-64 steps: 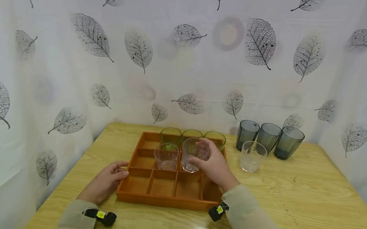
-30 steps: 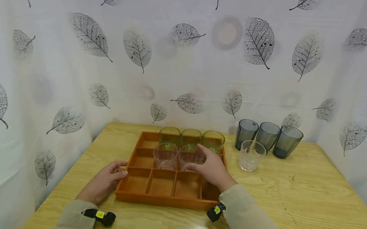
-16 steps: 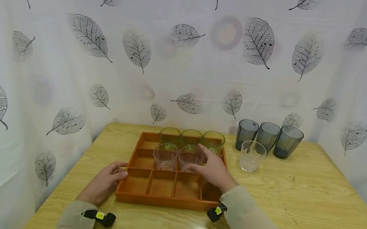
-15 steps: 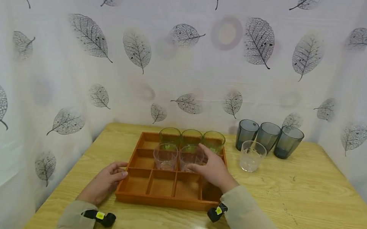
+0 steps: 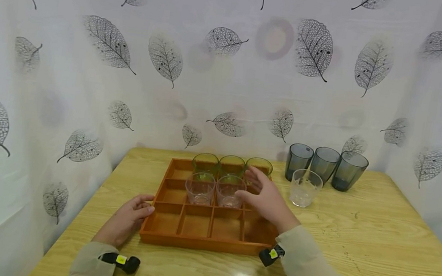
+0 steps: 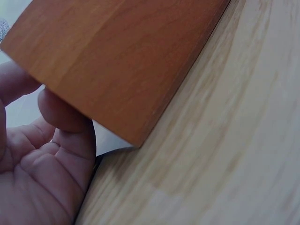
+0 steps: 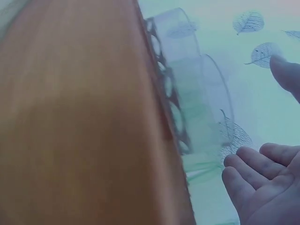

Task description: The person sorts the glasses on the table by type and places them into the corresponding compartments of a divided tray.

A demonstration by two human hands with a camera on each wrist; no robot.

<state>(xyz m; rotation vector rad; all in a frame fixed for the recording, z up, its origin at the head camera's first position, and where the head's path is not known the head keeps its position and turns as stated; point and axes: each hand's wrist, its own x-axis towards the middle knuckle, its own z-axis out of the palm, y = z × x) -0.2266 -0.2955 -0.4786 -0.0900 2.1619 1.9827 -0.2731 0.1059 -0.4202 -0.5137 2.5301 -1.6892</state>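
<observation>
An orange-brown wooden compartment tray (image 5: pixel 200 244) lies on the table. Two clear drinking glasses (image 5: pixel 200 189) stand upright side by side in its middle row. Behind them in the back row are three green-tinted glasses (image 5: pixel 205 161). My right hand (image 5: pixel 269 201) hovers over the tray's right side, just right of the nearer-right clear glass (image 5: pixel 229 194), thumb and fingers spread with nothing between them. In the right wrist view that hand's palm (image 7: pixel 269 187) faces the glasses. My left hand (image 5: pixel 126 218) rests its fingers against the tray's left side; the left wrist view has them touching the wooden wall (image 6: pixel 108 70).
To the right of the tray stand three grey-blue tumblers (image 5: pixel 349 171) in a row, with one more clear glass (image 5: pixel 305 189) in front of them. A white leaf-patterned curtain (image 5: pixel 227 88) hangs behind the wooden table (image 5: pixel 389 251) and at its sides.
My right hand lowered the second clear glass into the middle row, let go of it, and has drawn back to the right. The left hand stays at the tray's side.
</observation>
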